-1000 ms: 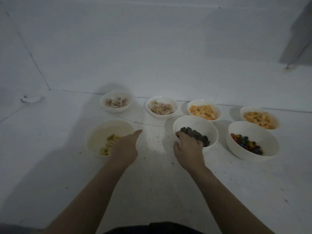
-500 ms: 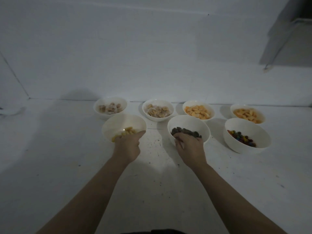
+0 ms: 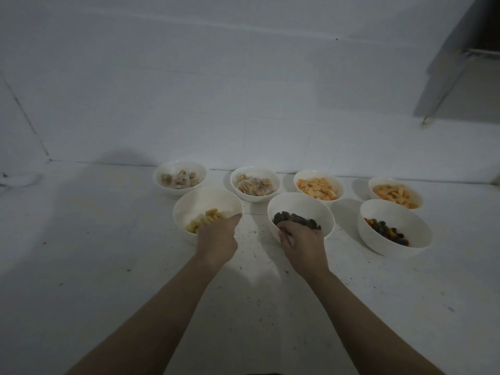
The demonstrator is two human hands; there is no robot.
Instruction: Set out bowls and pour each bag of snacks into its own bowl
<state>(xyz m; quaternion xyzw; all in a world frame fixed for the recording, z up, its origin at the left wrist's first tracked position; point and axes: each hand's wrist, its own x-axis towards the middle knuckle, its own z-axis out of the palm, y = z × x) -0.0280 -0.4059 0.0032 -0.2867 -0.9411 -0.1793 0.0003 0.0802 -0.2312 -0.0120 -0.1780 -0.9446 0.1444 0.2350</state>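
Observation:
Several white bowls of snacks stand on a white surface [image 3: 108, 266]. My left hand [image 3: 216, 239] grips the near rim of the bowl of yellow snacks [image 3: 200, 201]. My right hand [image 3: 301, 240] grips the near rim of the bowl of dark snacks [image 3: 303, 207]. To the right stands a bowl of multicoloured candies [image 3: 397, 212]. Behind are two bowls of pale wrapped snacks [image 3: 178, 169] [image 3: 254, 173] and two bowls of orange crackers [image 3: 318, 177] [image 3: 392, 182]. No snack bag is in view.
A white wall rises right behind the back row of bowls. A grey cabinet-like edge [image 3: 460, 63] shows at the upper right. Dark crumbs speckle the surface between my hands. A small pale object [image 3: 21, 180] lies at the far left.
The yellow-snack bowl has shifted right and back, closer to the dark-snack bowl, with my left hand on it. My right hand stays on the dark-snack bowl. The view has tilted up.

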